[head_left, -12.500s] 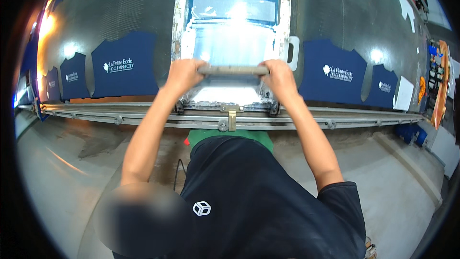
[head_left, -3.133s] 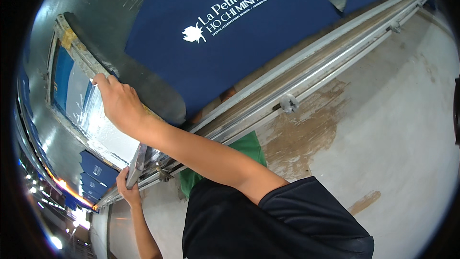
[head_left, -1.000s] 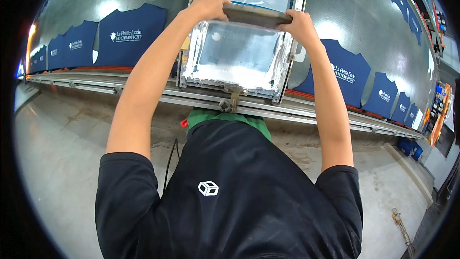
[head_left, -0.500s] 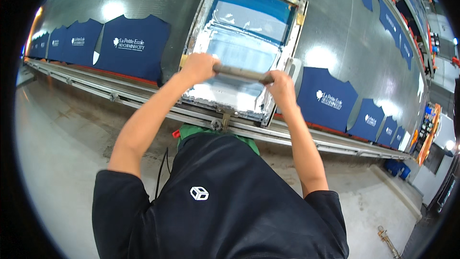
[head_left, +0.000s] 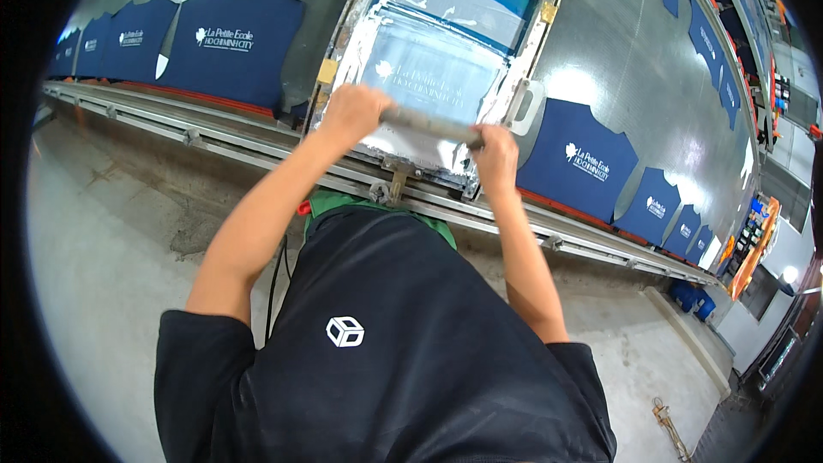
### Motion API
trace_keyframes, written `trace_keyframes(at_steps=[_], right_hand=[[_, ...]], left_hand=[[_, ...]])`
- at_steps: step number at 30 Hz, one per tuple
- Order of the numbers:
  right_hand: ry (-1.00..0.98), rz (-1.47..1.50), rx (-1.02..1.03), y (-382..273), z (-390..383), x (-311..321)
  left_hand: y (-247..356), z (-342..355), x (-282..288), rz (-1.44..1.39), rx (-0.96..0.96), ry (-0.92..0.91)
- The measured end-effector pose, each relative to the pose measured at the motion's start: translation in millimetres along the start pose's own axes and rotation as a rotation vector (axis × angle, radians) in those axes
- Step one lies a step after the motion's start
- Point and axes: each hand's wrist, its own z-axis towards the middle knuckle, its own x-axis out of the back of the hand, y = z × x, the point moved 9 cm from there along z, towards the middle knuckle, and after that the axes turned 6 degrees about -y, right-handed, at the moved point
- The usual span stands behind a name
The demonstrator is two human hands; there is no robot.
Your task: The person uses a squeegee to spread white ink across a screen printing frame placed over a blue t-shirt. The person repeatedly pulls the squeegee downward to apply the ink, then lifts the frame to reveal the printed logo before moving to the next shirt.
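My left hand and my right hand are closed round opposite ends of a greyish squeegee bar, low over the screen near the side closest to me. The metal-framed printing screen lies on the long dark table. Its mesh has blue and pale bands, with white ink streaked along the sides and a faint design showing through the middle. A white cut-out handle stands out on the screen's right.
Navy shirt pieces with white prints line the table on both sides, more along the far right edge. A metal rail runs along the near edge above a stained floor. Green cloth hangs below it. An orange-edged shelf with items sits at the right.
Since a second ago, both my hands have pulled the bar from mid-screen toward me, to near the screen's close edge. Three seconds ago the view faced sideways along the table.
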Motion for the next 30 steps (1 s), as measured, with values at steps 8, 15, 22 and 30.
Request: trace_keyframes(at_steps=[8, 15, 22, 30], right_hand=[[-0.187, -0.018, 0.105, -31, 22, 24], [-0.574, 0.004, -0.153, 24, 48, -31], [-0.482, 0.330, -0.103, 21, 95, 10], [0.262, 0.446, -0.458, 159, 79, 29]], left_hand=[[26, 11, 27, 0.055, -0.065, -0.083], [11, 65, -20, -0.061, -0.066, -0.334], [-23, 116, 7, -0.352, -0.076, -0.500], [-26, 160, 93, -0.085, -0.051, -0.080]])
